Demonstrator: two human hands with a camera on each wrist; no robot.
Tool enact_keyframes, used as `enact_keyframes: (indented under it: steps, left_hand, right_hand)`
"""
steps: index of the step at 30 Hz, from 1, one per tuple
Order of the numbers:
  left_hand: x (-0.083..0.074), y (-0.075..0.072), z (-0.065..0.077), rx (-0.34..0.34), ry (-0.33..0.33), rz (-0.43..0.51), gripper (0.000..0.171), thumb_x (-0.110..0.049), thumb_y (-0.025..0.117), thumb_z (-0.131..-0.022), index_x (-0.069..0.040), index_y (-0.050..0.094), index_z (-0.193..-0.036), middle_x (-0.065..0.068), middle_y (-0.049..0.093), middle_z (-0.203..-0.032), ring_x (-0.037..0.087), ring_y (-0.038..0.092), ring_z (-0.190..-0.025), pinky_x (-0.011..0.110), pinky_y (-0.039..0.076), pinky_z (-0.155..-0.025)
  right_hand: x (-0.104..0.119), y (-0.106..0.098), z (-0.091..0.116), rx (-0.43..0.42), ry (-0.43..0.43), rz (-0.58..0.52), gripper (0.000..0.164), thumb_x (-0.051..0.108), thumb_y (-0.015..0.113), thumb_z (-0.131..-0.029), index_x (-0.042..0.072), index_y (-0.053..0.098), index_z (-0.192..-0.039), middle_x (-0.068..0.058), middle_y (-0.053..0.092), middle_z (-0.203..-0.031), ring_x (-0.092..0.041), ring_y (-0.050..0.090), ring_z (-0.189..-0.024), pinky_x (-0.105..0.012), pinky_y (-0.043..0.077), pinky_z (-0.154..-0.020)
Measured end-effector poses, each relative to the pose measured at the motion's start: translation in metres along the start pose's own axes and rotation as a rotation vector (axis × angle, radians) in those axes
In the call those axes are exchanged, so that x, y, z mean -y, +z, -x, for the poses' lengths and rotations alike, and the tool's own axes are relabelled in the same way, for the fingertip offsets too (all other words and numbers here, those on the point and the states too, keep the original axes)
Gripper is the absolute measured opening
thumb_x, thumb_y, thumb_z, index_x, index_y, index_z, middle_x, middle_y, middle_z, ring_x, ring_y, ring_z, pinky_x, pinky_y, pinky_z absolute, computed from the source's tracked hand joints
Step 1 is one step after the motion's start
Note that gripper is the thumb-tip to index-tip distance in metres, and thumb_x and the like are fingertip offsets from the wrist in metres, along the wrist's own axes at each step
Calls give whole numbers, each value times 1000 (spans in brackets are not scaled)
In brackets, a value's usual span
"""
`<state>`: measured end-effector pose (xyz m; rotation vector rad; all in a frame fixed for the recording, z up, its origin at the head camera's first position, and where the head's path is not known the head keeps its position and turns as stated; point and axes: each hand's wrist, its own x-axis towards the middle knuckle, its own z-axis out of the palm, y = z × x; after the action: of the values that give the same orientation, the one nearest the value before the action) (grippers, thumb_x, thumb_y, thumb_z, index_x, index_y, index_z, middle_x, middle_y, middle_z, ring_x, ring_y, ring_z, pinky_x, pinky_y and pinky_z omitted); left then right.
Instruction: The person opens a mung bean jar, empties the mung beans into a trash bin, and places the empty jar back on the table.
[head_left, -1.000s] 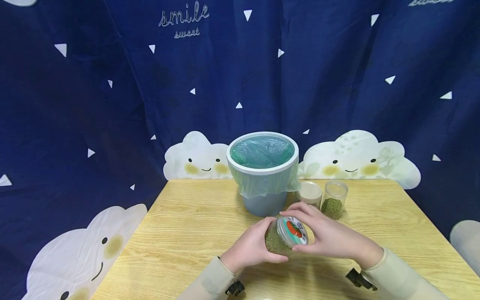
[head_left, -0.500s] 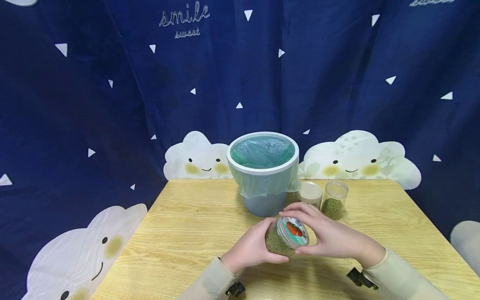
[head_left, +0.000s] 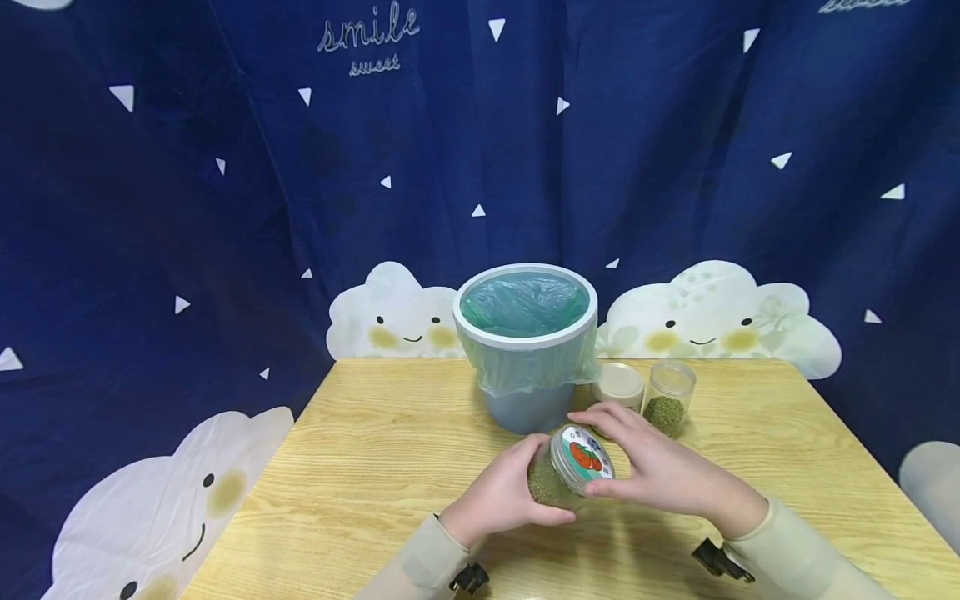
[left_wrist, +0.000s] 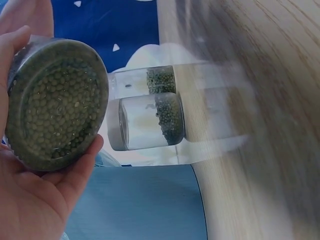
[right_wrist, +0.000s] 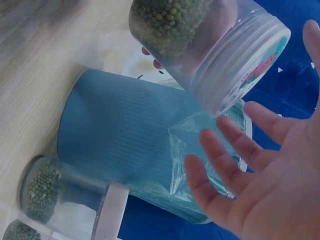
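Note:
Tilted above the table, a clear jar of green beans (head_left: 553, 483) wears a screw lid (head_left: 585, 457) with a red tomato picture. My left hand (head_left: 506, 492) grips the jar round its body; in the left wrist view its bean-filled base (left_wrist: 60, 107) faces the camera. Beside the lid is my right hand (head_left: 656, 467), fingers spread and relaxed. The right wrist view shows these fingers (right_wrist: 240, 142) straightened close to the lid's edge, not wrapped round it. In the head view the right thumb overlaps the lid's rim.
A grey-blue bin (head_left: 528, 408) with a green plastic liner (head_left: 525, 304) stands at the table's back middle. Right of it are a white-lidded jar (head_left: 621, 382) and an uncapped-looking jar of green beans (head_left: 666, 414). A dark blue curtain (head_left: 420, 133) hangs behind the wooden table (head_left: 375, 450).
My right fingers have loosened and drawn slightly off the lid's rim, after lying round it. The lid's picture has turned slightly. My left hand keeps its grip in nearly the same place.

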<state>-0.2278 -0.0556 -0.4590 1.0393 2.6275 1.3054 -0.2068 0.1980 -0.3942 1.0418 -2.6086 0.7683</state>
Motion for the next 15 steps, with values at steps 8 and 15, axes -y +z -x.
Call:
enact_keyframes:
  steps: [8,15]
  left_hand:
    - [-1,0,0,6,-8,-8,89,-41,95,-72,-21,48,-145,-11,61,-132,1,59,-115,25,51,-102]
    - [-1,0,0,3,9,-32,90,-40,95,-72,-21,47,-145,-10,62,-132,1,59,-116,25,51,-102]
  right_hand:
    - [2,4,1,40,74,-18,76,60,79,-82,20,54,-142,13,55,-123,-3,57,-104,-34,56,-88]
    - [1,3,1,54,24,-45,76,56,79,-84,19,53,-145,11,54,-132,-7,58,-114,-38,57,-94]
